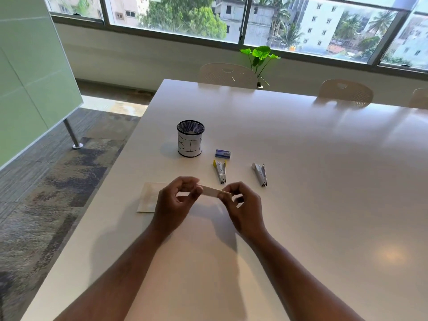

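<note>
**A:** How is the strip gripped?

**B:** The narrow white strip (214, 190) is pinched at both ends. Its left end is clamped between the thumb and curled fingers of the left hand (174, 201), and its right end is taken by the fingertips of the right hand (244, 206). Both hands are closed on it. It is held nearly level in the air above the white table (301, 205), just in front of the yellow-ended stapler (220, 171).

**A:** And what is hidden or hard to read?

**B:** Both tips of the strip are covered by fingers, and its material cannot be told. The sheet of paper (148, 196) lying flat on the table is partly hidden behind the left hand. On the label of the mesh cup (190, 139) only "BI" and part of a third letter are seen, and what lies inside is not made out. The print on the small blue box (222, 153) beside the cup is too small to be read. The white stapler (259, 173) lies to the right, apart from the other. Both forearms are cut off by the lower edge.
</note>
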`<state>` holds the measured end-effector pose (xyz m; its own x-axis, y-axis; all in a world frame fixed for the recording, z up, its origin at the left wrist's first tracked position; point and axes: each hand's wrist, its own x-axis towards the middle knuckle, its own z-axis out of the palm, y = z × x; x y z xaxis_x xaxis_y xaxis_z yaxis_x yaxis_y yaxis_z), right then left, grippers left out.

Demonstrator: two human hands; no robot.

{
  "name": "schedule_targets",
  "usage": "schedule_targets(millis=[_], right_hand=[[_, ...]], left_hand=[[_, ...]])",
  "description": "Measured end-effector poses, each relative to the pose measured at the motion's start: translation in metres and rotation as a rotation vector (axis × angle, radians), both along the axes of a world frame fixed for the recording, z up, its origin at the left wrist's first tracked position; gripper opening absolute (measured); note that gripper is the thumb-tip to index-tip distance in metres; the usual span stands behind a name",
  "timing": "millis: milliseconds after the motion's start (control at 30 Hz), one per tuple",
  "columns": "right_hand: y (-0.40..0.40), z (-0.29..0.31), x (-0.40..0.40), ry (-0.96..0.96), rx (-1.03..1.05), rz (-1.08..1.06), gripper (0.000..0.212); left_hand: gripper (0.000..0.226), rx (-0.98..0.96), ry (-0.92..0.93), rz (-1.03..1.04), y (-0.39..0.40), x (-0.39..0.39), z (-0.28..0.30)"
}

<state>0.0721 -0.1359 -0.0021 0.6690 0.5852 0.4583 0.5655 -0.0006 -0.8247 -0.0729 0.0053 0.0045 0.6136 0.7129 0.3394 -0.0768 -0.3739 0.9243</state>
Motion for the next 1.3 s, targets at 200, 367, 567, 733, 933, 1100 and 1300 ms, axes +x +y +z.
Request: schedule_targets(millis=[200,367,567,733,933,1100,1300], right_hand=[[-0.003,0.003,-0.002,-0.250,0.033,-0.047,0.018],[-0.002,0.001,-0.004,-0.236,-0.034,0.034,0.019],[-0.002,-0.003,-0.004,-0.337,-0.095,0.224,0.034],[-0.002,0.000,-0.006,-0.228,-0.105,0.303,0.056],[0.002,0.002,0.000,0.268,-0.127,0.229,0.028],[0.005,0.003,0.002,0.357,-0.174,0.276,0.019],[0.004,0.013,0.003,0.520,-0.178,0.399,0.017]], left_hand=[[0.041,-0.012,0.038,-0.044,-0.002,0.000,-0.002],[0.026,-0.048,-0.027,-0.055,0.003,-0.001,-0.004],[0.017,0.002,-0.036,-0.052,0.004,-0.002,-0.004],[0.021,-0.004,-0.044,-0.049,0.005,-0.001,-0.005],[0.020,-0.145,-0.097,-0.125,0.002,-0.001,-0.003],[0.022,-0.233,-0.111,-0.181,0.001,-0.001,-0.002],[0.020,-0.229,-0.052,-0.218,0.003,-0.005,-0.001]])
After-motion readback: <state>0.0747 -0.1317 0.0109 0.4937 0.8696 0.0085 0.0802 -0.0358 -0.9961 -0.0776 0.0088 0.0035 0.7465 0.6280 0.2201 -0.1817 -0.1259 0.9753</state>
